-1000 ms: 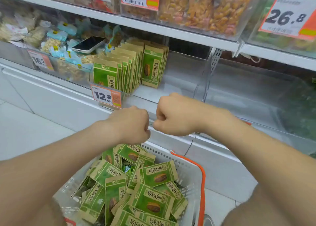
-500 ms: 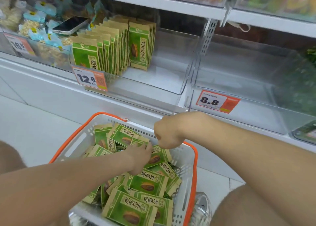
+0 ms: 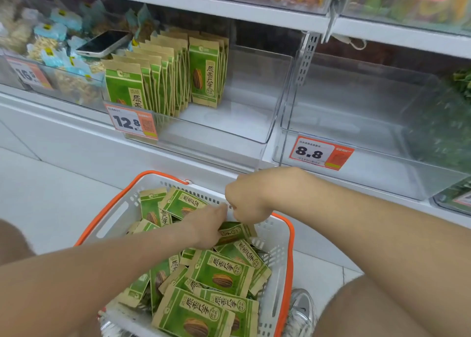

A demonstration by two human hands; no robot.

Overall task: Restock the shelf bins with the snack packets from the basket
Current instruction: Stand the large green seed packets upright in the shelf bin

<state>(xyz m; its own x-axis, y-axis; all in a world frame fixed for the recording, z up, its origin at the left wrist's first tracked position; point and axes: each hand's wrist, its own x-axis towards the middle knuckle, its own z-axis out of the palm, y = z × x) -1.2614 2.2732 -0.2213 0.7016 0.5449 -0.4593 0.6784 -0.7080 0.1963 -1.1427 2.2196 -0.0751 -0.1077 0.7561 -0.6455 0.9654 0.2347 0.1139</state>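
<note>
Reading the left fingers first: one lies straight, pointing at the right hand; the rest sit tucked under the left hand, so I cannot tell whether they pinch anything. They sit on the packets heaped loose in the basket. Green fronts, a striped seed printed on each. Right fingers: curled tight into a bare fist. That hand hovers over the basket's far rim, just beside the straight left fingertip; I cannot tell if they touch. Basket: white, orange rim, on the floor below the shelf. A shoe shows at its right side. On the shelf, the bin with the 12.8 tag holds a row of the same green packets, upright, filling its left part from front to back. Next bin, to the right, carries an 8.8 tag. A phone lies on the snacks in the left bin.
</note>
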